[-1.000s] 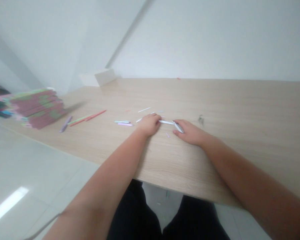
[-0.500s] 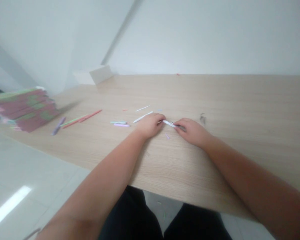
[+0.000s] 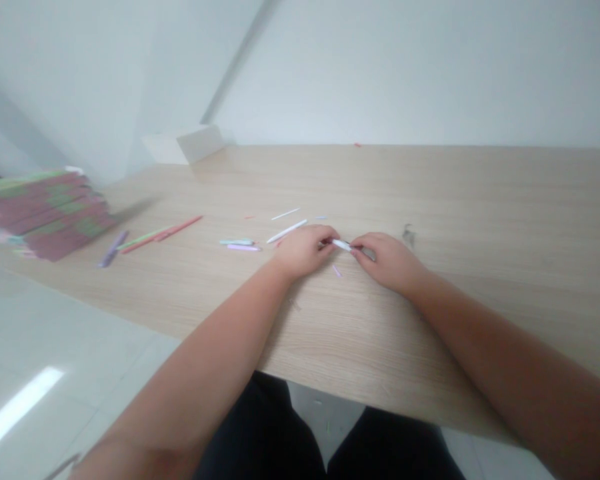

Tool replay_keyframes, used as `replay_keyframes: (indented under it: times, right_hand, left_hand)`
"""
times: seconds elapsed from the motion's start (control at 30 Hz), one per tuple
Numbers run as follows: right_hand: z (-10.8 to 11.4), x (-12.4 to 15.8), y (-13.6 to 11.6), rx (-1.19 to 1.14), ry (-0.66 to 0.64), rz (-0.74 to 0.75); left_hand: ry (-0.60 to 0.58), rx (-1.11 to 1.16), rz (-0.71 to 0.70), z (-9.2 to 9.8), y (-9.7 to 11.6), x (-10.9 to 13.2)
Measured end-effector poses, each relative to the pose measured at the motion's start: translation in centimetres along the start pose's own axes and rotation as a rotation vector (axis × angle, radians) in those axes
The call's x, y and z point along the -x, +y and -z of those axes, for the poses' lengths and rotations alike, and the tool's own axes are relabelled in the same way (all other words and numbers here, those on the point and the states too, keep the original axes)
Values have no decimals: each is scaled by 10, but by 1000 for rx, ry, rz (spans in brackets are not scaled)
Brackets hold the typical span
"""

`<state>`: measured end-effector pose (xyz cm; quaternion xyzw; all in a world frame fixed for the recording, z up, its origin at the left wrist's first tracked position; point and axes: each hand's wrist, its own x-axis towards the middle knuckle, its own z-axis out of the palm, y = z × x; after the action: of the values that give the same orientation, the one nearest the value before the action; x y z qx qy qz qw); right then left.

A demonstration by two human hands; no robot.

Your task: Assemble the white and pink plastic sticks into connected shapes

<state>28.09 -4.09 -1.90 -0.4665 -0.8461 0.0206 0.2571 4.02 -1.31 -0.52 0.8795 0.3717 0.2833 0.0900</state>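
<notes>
Left hand [image 3: 304, 250]: closed, gripping white strip [image 3: 342, 245] at its left end | right hand [image 3: 390, 261]: closed, pinching strip's right end | strip: held between hands, over wooden table [image 3: 380, 347] | lilac sliver [image 3: 337, 270]: just nearer, lying on table | white stick [image 3: 287, 231]: just far-left of left hand | pink-green paper stack [image 3: 45, 217]: far left

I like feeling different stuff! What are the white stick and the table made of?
The white stick looks like matte paper, maybe plastic; it's too small to tell. The table looks like smooth wood-pattern laminate, with pale, even grain lines.
</notes>
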Motion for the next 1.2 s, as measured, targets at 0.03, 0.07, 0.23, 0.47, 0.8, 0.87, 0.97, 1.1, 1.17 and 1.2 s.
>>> replay_keyframes:
  times: [0.03,0.07,0.23,0.47,0.8,0.87,0.97,1.1,1.17,1.2]
  right_hand:
    - [0,0,0,-7,1,-3]
    - [0,0,-1,-16,6,-4]
    - [1,0,-4,-36,40,-10]
    - [1,1,-5,-101,134,-98]
    - [-3,-2,-1,-303,316,-321]
    - [-4,-2,1,-317,303,-330]
    - [-5,-1,4,-284,255,-320]
    - [-6,0,9,-197,202,-291]
    - [-6,0,10,-145,180,-275]
    - [-7,-1,11,-119,166,-265]
  left_hand:
    - [5,19,6,0,0,0]
    - [11,42,11,-1,1,0]
    - [86,181,59,-2,5,1]
    - [-25,158,96,5,5,5]
    - [-307,85,-109,9,11,9]
    - [-314,86,-118,8,12,9]
    - [-311,100,-140,6,11,8]
    - [-309,102,-158,2,11,7]
    - [-309,84,-149,2,12,7]
    - [-310,72,-140,2,13,7]
